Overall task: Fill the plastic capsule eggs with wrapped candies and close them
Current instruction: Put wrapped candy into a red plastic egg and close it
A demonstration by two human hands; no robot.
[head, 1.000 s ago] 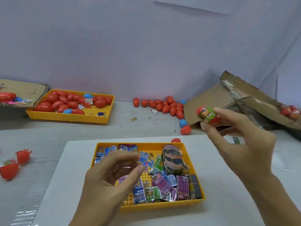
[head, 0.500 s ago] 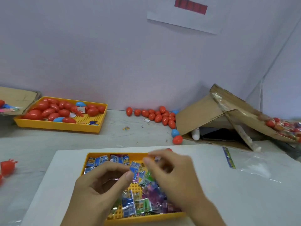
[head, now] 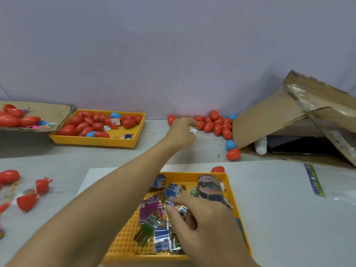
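a: eggs (head: 215,124) piled at the tabletop's back wall: light, slick, stiff shells. left hand (head: 182,132) hovers there, fingers curled, grip unclear.
b: take one round its belly. candies (head: 161,218) in the near tray (head: 238,218)?
a: crinkly, featherlight. right hand (head: 204,226) fingers pinch a wrapper.

A small hand-packing workbench set against a plain wall.

Bulk stock shows it: a yellow perforated tray (head: 133,245) of wrapped candies (head: 162,238), a second yellow tray (head: 100,142) heaped with red and blue capsule eggs (head: 86,125), more loose eggs (head: 213,125) along the wall, torn cardboard boxes (head: 273,120) and a white sheet (head: 289,218) as work surface.
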